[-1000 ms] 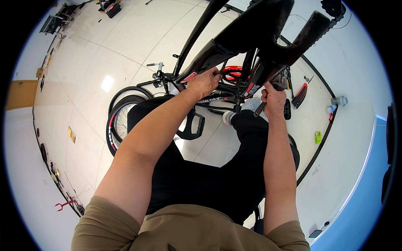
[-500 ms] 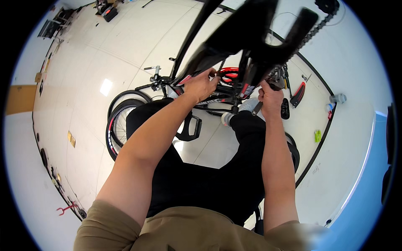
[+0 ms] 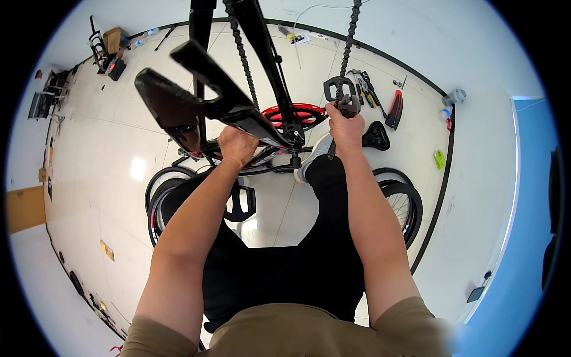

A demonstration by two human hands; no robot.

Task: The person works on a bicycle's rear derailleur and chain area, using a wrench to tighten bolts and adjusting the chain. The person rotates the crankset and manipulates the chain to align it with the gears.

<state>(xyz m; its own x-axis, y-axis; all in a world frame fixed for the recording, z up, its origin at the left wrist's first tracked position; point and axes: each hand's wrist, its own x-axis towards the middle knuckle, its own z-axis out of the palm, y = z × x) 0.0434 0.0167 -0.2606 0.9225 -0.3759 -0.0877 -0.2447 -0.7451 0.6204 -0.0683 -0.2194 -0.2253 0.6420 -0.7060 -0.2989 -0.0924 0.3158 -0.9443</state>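
My left hand (image 3: 237,144) is closed on the black bicycle frame (image 3: 270,135) below its raised forked part, its fingertips hidden. My right hand (image 3: 346,128) is closed round a dark adjustable wrench (image 3: 331,153), its head up beside the chain (image 3: 352,27) near a pedal (image 3: 331,89). The chain hangs in two runs down toward the red chainring (image 3: 303,110), which sits behind the frame tubes between my hands. Another pedal (image 3: 241,202) shows below my left hand.
Wheels lie left (image 3: 156,211) and right (image 3: 403,211) of my legs. At the right are a saddle (image 3: 376,137), tools (image 3: 369,89), a red-black mudguard (image 3: 395,110), a bottle (image 3: 455,97) and a green packet (image 3: 440,159). Assorted gear (image 3: 106,56) stands by the back-left wall.
The upper frame and chain have swung leftward and turned, opening a view of both chain runs and pedal. Both hands have moved left in view, and the room appears shifted too.
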